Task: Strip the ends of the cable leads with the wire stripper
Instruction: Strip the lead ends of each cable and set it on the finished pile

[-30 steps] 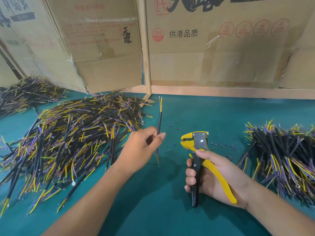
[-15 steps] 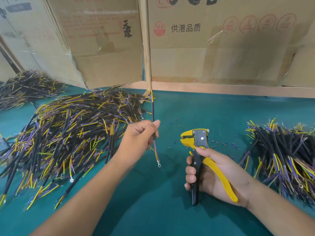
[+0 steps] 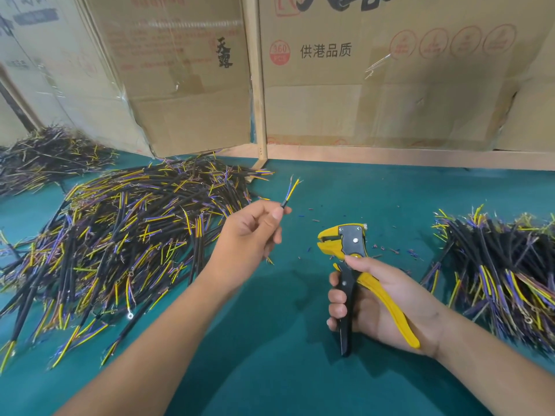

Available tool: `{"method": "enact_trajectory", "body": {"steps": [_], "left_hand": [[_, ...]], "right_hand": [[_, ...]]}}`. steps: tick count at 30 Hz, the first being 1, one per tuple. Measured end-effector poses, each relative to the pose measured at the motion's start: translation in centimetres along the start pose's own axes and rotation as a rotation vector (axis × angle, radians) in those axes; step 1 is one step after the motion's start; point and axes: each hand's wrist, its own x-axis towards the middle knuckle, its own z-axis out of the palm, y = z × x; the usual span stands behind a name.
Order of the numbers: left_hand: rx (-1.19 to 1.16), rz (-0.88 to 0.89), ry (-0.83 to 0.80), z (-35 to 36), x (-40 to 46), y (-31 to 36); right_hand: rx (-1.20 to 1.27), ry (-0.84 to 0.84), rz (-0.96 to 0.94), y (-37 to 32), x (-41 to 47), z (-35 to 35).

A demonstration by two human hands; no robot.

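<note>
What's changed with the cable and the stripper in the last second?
The left hand has turned the cable in its pinch: earlier it stood nearly upright with its length showing above and below the fingers, now it tilts right, toward the stripper, with just the bare-lead end sticking out past the fingertips. Nothing was picked up or let go. The right hand keeps the same grip on the stripper, apart from the cable.

Teal felt tabletop [image 3: 270,370], printed cardboard boxes [image 3: 375,94] at twelve o'clock, wooden post [image 3: 255,85] between them, soft even light
</note>
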Motion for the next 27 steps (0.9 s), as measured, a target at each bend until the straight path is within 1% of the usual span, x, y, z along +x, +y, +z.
{"method": "enact_trajectory", "body": {"steps": [4, 13, 19, 22, 27], "left_hand": [[-0.026, 0.009, -0.035, 0.05, 0.02, 0.23], [-0.005, 0.023, -0.118, -0.12, -0.13, 0.14], [0.091, 0.057, -0.138, -0.04, -0.24, 0.13], [0.097, 0.041, -0.138, 0.17, -0.38, 0.32], [0.114, 0.075, -0.171, 0.26, -0.55, 0.88]], "right_hand": [[-0.004, 0.009, 0.003, 0.04, 0.21, -0.33], [0.000, 0.005, 0.001, -0.06, 0.01, 0.08], [0.013, -0.002, 0.003, 0.06, -0.01, -0.03], [0.011, -0.010, 0.005, 0.05, 0.02, -0.05], [0.005, -0.001, -0.002, -0.02, -0.07, 0.24]]}}
